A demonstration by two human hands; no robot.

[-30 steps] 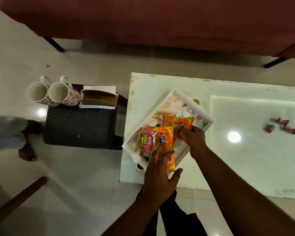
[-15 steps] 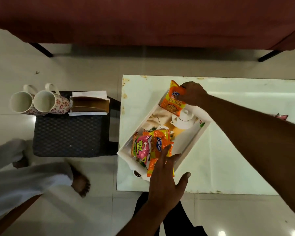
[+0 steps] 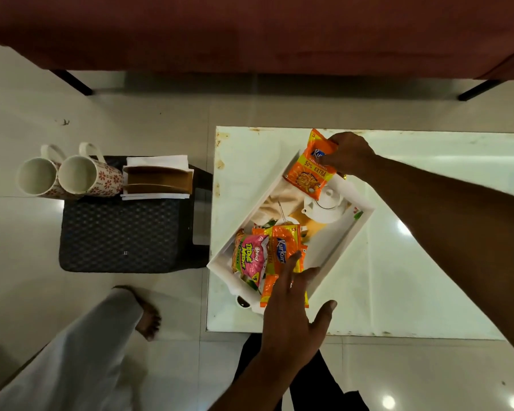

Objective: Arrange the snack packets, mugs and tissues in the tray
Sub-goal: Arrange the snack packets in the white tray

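Observation:
A white tray [image 3: 341, 241] lies at an angle on the white table [image 3: 413, 262]. My right hand [image 3: 349, 154] grips an orange snack packet [image 3: 310, 169] at the tray's far corner. In the tray's near end lie a pink packet [image 3: 251, 258] and several orange packets [image 3: 284, 249]. My left hand [image 3: 291, 318] hovers over them with fingers spread, its fingertips touching the orange ones. Two floral mugs [image 3: 74, 175] and a tissue holder [image 3: 158, 179] with white tissues stand on a dark stool [image 3: 122, 235] to the left.
The tray's bottom shows a printed teapot picture [image 3: 325, 204]. A red sofa [image 3: 250, 31] spans the far side. Another person's trouser leg and bare foot [image 3: 146, 314] stand on the floor at the near left, beside the stool.
My right hand took an orange packet from the pile and carried it to the tray's far corner. My left hand stayed over the near packets. The other person stepped closer.

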